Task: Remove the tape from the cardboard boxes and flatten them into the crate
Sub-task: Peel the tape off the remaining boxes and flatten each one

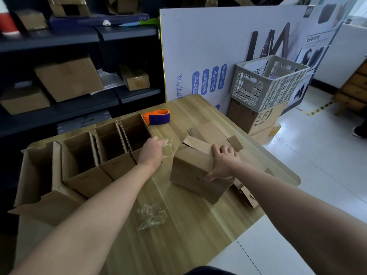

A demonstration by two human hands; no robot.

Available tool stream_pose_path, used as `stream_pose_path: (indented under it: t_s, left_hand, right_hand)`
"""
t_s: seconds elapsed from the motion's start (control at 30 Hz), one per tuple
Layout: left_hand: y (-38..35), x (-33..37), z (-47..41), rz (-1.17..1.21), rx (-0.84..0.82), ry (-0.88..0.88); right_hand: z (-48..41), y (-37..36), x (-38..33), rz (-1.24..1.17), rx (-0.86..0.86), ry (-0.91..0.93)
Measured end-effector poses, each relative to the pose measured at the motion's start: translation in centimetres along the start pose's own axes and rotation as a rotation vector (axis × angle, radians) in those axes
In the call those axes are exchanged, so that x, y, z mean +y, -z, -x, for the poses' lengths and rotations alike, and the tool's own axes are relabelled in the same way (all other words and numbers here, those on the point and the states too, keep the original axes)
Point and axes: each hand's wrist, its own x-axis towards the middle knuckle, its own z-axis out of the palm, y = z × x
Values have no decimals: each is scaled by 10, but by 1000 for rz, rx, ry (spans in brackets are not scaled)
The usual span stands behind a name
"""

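A brown cardboard box [193, 175] lies on its side on the wooden table [188, 225]. My right hand [223, 162] grips its top edge, fingers over the top and thumb on the near face. My left hand [152, 150] pinches a strip of clear tape [167, 146] that runs toward the box. A crumpled wad of clear tape [152, 215] lies on the table nearer me. Several open upright boxes [111, 143] stand in a row at the left. The grey plastic crate [268, 82] sits on a cardboard box beyond the table's far right corner.
An orange and blue tape dispenser [158, 117] lies at the table's far edge. Flattened cardboard pieces [214, 130] lie behind the box I hold. Dark shelves [79, 76] with boxes stand to the left. A printed white board [208, 46] leans behind the crate.
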Motion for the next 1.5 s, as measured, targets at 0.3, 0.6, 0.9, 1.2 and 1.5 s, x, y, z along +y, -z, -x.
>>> stream_pose_path:
  t_s: [0.3,0.6,0.9,1.2,1.5]
  left_hand:
    - [-17,-2,5,710,-461,445]
    - [-9,15,-15,1227,-334,710]
    - [-11,54,-16,1259,-470,730]
    - [-1,7,-6,655,-101,685]
    - [-13,-41,54,222,-250,517]
  right_hand:
    - [3,-7,3,-42,-11,72]
    - [13,3,19,-248,-25,52]
    - [9,18,-5,-249,6,66]
    - [12,29,10,-544,61,84]
    - [13,44,24,-611,174,-19]
